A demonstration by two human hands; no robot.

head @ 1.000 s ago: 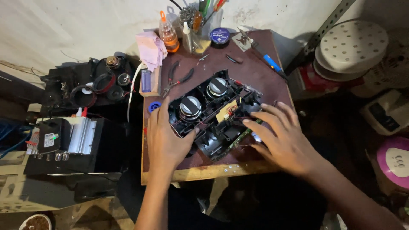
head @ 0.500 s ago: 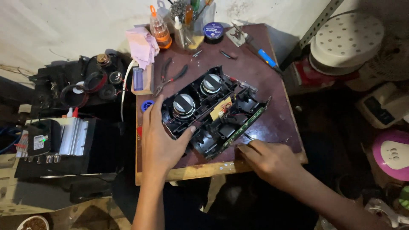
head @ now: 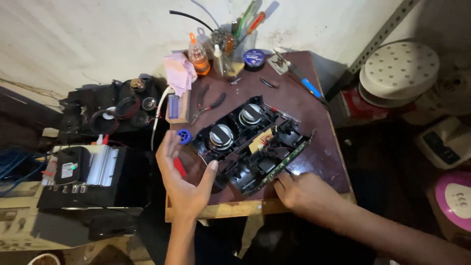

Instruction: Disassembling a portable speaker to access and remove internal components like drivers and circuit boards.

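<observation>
An opened black speaker housing (head: 252, 142) lies slantwise on a small dark wooden table (head: 321, 152); two round speaker cones and a green circuit board along its lower right edge are exposed. My left hand (head: 184, 179) hovers open at the housing's left end, thumb near its lower corner, holding nothing. My right hand (head: 304, 194) rests with curled fingers on the table at the housing's lower right edge, next to the circuit board; whether it pinches something is hidden.
Pliers (head: 206, 104), a blue round part (head: 183, 136), a pink cloth (head: 177, 73), an orange bottle (head: 198, 55) and a cup of screwdrivers (head: 240, 34) sit on the far side. A black device (head: 83, 176) stands left, white round lids (head: 397, 73) right.
My left hand has lifted off the housing and opened. My right hand slid down from on top of the housing to the table's front edge. The view shifted slightly.
</observation>
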